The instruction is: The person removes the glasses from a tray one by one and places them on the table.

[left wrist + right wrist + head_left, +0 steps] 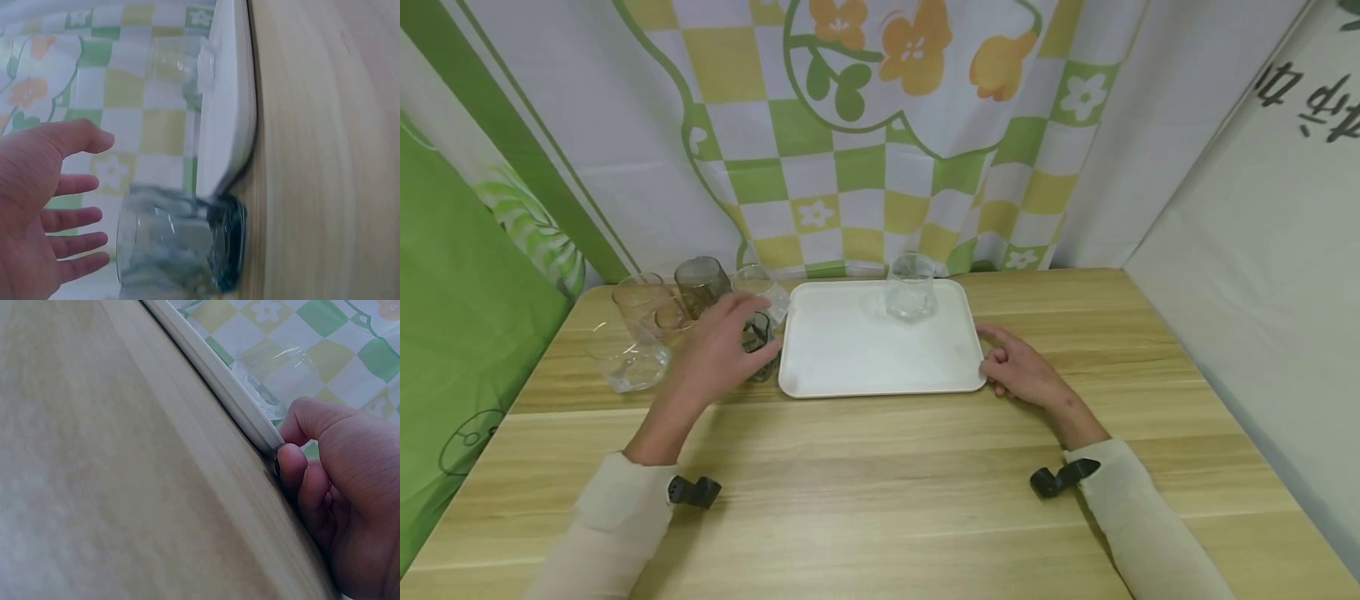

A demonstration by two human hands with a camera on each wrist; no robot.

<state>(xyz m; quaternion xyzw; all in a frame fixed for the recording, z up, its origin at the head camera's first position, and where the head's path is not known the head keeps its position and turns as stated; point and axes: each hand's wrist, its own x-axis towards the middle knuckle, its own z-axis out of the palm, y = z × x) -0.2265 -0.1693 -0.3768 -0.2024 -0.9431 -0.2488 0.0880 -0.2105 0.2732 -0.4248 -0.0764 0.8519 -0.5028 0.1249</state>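
Note:
A white tray [850,367] lies on the table, bearing one clear glass [912,292] near its back right. My left hand [724,337] is beside the tray's left side, above a dark bluish glass [760,337]. In the left wrist view, the fingers of that hand [37,194] are spread and apart from the bluish glass [181,244]. At the tray's right side my right hand [1018,367] holds the rim between thumb and forefinger. The right wrist view shows this hand [350,469] at the corner of the tray [237,403], other fingers curled.
Left of the left hand stand several glasses: a wide clear one [632,367], a pinkish one [640,300] and a dark grey one [700,283]. Another clear glass [760,287] is behind the hand. A patterned curtain [865,175] hangs along the table's back edge.

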